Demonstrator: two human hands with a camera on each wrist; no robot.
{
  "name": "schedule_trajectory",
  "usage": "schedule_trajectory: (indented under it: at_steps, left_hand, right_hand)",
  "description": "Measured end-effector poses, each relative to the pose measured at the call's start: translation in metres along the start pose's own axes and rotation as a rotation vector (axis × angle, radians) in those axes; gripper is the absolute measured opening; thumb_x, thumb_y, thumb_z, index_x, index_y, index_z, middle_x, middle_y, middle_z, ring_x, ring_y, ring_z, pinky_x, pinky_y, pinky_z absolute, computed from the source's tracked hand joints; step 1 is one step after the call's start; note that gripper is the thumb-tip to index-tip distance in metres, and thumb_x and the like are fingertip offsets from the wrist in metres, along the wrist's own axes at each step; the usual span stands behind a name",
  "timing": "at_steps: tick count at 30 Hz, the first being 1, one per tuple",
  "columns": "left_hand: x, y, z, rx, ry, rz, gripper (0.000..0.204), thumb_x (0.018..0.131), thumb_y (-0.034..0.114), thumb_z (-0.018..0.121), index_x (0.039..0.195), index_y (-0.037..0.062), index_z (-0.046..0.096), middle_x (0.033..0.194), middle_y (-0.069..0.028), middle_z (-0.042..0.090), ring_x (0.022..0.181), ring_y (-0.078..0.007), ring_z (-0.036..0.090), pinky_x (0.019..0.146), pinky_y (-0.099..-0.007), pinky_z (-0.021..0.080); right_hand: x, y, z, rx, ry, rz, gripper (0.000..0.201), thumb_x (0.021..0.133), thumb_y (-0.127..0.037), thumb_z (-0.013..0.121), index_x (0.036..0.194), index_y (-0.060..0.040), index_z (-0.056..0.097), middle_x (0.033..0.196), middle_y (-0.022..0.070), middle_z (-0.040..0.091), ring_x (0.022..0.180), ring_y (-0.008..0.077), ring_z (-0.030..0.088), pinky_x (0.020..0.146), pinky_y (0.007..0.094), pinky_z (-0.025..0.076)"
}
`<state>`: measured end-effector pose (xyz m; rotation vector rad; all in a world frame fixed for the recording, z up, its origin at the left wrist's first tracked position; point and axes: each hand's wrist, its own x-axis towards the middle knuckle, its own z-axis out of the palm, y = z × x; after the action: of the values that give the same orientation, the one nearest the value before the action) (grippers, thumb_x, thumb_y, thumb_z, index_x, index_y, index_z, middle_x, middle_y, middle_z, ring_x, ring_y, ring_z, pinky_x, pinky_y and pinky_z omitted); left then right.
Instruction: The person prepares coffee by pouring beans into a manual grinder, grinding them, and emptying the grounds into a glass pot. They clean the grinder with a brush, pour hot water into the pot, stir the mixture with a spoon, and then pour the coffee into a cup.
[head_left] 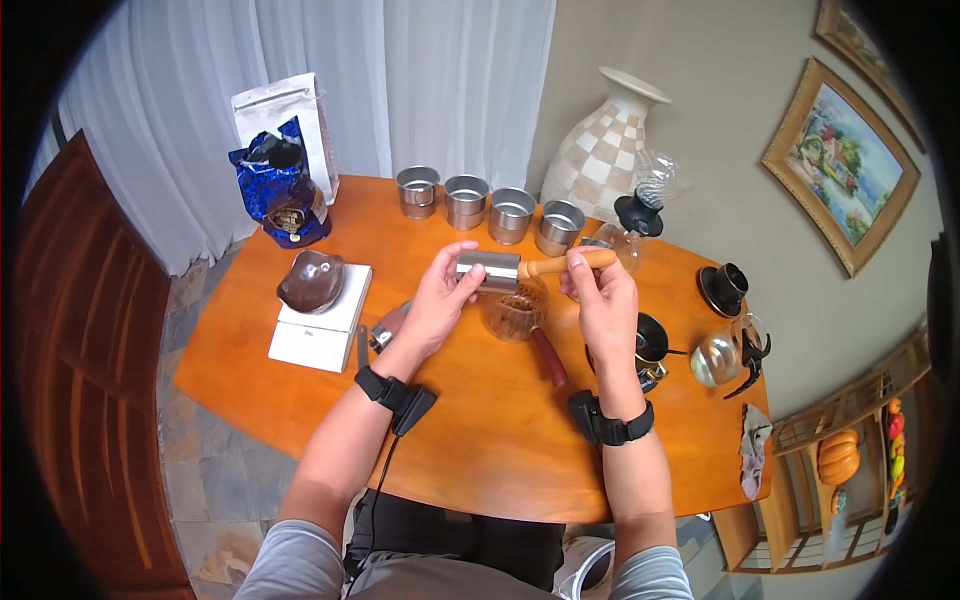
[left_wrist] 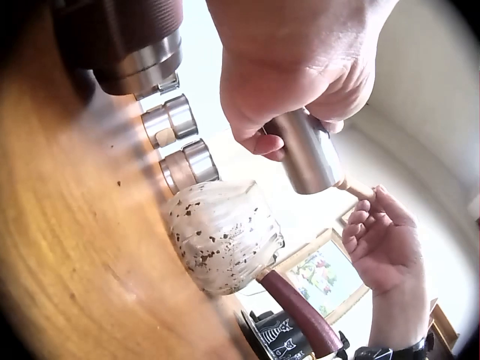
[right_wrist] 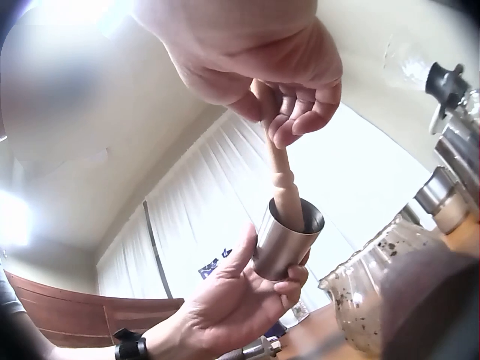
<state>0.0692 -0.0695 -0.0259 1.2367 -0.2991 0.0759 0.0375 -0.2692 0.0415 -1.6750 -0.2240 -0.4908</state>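
My left hand [head_left: 442, 298] grips a small steel cup [head_left: 488, 271], tipped on its side, with the fingers and thumb around its wall. The right hand [head_left: 606, 305] pinches a turned wooden handle [head_left: 570, 264]. In the right wrist view the handle's lower end reaches inside the cup's open mouth; whatever tip it has is hidden there. Below both hands stands a ribbed glass pot [left_wrist: 225, 232] with a dark red handle [head_left: 548, 357], its wall dotted with dark specks. A brown and steel cylinder [left_wrist: 124, 45] lies near the left wrist, partly covered by the forearm in the head view.
Several steel canisters [head_left: 512, 216] line the back edge. At left are a white scale [head_left: 318, 337] bearing a dark bowl [head_left: 311, 281], and a blue bag [head_left: 285, 190]. A glass server [head_left: 715, 360], black cup [head_left: 731, 282] and cloth [head_left: 754, 450] sit at right.
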Motion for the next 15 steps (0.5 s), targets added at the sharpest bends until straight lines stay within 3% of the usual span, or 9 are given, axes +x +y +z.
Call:
schedule_trajectory:
  at_steps: [6,12,15]
  left_hand:
    - [-0.002,0.004,0.003,0.058,-0.013,0.007,0.043,0.094,0.018,0.064,0.131,0.0066,0.046,0.099,0.0005,0.055,0.080,-0.0051,0.048,0.068,-0.0203,0.040]
    - [-0.003,0.008,0.018,0.171,-0.082,0.092,0.042,0.093,0.014,0.065,0.129,0.0021,0.047,0.107,-0.0016,0.057,0.094,-0.0068,0.054,0.082,-0.0222,0.045]
    - [-0.001,0.014,0.021,0.246,-0.081,0.093,0.042,0.092,0.012,0.066,0.128,0.0004,0.047,0.112,-0.0033,0.057,0.101,-0.0087,0.055,0.089,-0.0238,0.045]
  right_hand:
    - [0.008,-0.003,-0.015,-0.128,0.128,-0.007,0.025,0.093,-0.021,0.062,0.095,0.0039,0.064,0.068,0.0025,0.062,0.062,0.0075,0.057,0.059,0.0246,0.047]
    - [0.013,-0.002,-0.029,-0.164,0.209,-0.045,0.028,0.089,-0.022,0.065,0.082,0.0049,0.064,0.060,0.0060,0.060,0.053,0.0115,0.054,0.053,0.0300,0.044]
    - [0.014,-0.006,-0.032,-0.224,0.203,-0.062,0.029,0.085,-0.023,0.067,0.078,0.0052,0.063,0.057,0.0112,0.059,0.050,0.0182,0.056,0.052,0.0338,0.045]
